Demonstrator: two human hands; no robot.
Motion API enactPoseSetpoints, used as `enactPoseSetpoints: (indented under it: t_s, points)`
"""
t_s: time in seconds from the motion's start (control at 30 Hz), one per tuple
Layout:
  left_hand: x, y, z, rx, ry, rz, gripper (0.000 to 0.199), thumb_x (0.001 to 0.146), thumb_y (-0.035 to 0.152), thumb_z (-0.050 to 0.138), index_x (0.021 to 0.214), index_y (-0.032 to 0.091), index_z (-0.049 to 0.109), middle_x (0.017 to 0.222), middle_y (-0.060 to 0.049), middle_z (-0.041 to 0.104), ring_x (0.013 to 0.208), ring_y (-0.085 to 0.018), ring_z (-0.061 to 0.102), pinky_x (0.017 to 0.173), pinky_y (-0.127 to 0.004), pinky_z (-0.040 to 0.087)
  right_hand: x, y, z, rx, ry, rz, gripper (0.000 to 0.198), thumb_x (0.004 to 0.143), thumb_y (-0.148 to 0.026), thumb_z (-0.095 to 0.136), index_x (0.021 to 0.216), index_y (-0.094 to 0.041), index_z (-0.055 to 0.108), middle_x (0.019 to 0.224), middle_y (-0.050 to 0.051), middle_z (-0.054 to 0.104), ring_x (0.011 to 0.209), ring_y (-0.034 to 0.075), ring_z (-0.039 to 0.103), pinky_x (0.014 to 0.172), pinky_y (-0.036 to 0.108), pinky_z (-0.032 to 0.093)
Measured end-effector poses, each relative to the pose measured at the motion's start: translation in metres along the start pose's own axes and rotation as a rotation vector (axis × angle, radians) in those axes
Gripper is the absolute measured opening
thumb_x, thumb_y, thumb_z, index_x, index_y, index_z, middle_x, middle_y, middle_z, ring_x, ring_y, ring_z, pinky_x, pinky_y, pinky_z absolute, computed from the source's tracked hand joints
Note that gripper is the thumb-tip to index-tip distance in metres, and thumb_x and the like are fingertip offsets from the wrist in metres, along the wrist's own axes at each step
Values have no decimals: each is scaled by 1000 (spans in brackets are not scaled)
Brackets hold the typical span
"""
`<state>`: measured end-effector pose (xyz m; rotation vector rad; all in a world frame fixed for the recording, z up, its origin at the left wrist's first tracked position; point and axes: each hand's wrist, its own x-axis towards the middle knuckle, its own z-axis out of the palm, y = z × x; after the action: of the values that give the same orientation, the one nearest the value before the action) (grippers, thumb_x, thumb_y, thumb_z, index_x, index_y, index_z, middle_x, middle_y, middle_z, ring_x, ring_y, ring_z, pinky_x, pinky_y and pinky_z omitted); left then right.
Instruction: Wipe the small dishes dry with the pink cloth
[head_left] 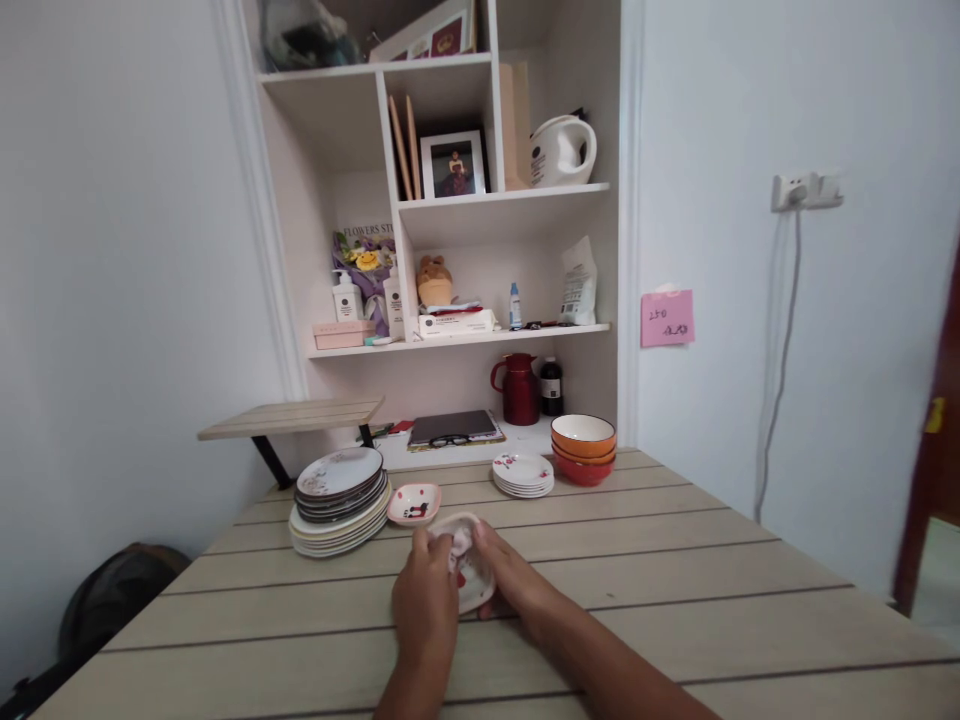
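Observation:
In the head view a small white dish (478, 588) with red marks inside is tilted up above the front middle of the table. My right hand (512, 575) grips its right rim, thumb at the top and fingers underneath. My left hand (429, 590) is closed on a pale crumpled cloth (460, 542) and presses it against the dish's inside. The fingertips and part of the cloth are hidden. Just beyond my left hand, a small squarish bowl (414, 504) with a pink-patterned rim rests on the table.
Left of the bowl stands a tall stack of plates (341, 472). Small floral plates (523, 468) and stacked orange and red bowls (583, 437) stand at the back right of the slatted table (675, 580). Behind are a laptop (454, 427), a red jug (519, 390) and shelves.

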<state>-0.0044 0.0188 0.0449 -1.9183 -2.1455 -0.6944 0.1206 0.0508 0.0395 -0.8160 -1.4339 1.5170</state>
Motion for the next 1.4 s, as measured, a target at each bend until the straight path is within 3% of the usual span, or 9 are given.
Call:
enactPoseSetpoints:
  t_s: [0.23,0.6,0.73,0.83,0.97,1.13,1.27,1.4]
  points:
    - [1,6,-2,118,-28,-25,29,93,15,43,110,25,64,113,-7,58,84,-17,61,67,-25,35,0,2,3,69,77,29,59,84,-71,44,104,-19,62,73,4,70,56,15,62,37,18,42]
    - [-2,2,-5,-29,-207,231,31,84,10,48,103,28,64,118,-2,56,93,-15,59,72,-23,37,2,2,0,47,79,58,55,88,-68,40,102,-18,60,68,5,70,55,15,64,40,20,45]
    - [-1,0,-1,-34,-194,236,36,81,6,47,102,27,65,116,-2,56,94,-15,58,73,-23,37,0,1,-2,30,50,73,59,86,-71,40,104,-19,60,69,4,70,55,15,64,42,20,46]
    - [0,2,-4,-15,-165,161,37,82,5,48,107,28,65,115,-3,56,94,-15,57,76,-24,37,-1,0,-3,18,10,53,59,85,-72,41,107,-20,60,76,5,71,58,15,65,43,21,46]
    - [0,2,-5,-6,-73,39,43,80,2,52,112,27,63,116,-4,56,95,-17,58,78,-25,37,-2,1,-1,-11,-46,-1,58,86,-71,41,113,-23,58,79,3,68,57,13,61,42,19,42]
    - [-1,-2,7,-61,52,-20,32,85,9,50,107,27,65,116,-3,56,89,-16,60,72,-25,37,-3,-2,2,-80,-39,-26,59,85,-72,41,117,-25,57,82,3,67,57,13,59,38,17,39]
    - [1,-8,14,-179,105,-10,29,87,11,49,104,27,66,110,-2,57,87,-14,60,67,-23,37,-3,-1,0,-84,-50,-33,59,84,-73,42,116,-25,56,84,3,66,57,13,59,38,17,38]
    - [4,-14,18,-280,78,80,30,82,7,52,99,27,68,104,0,57,88,-13,59,70,-20,38,0,4,-3,-48,-64,-51,58,84,-72,43,113,-24,56,84,3,66,60,14,61,40,18,41]
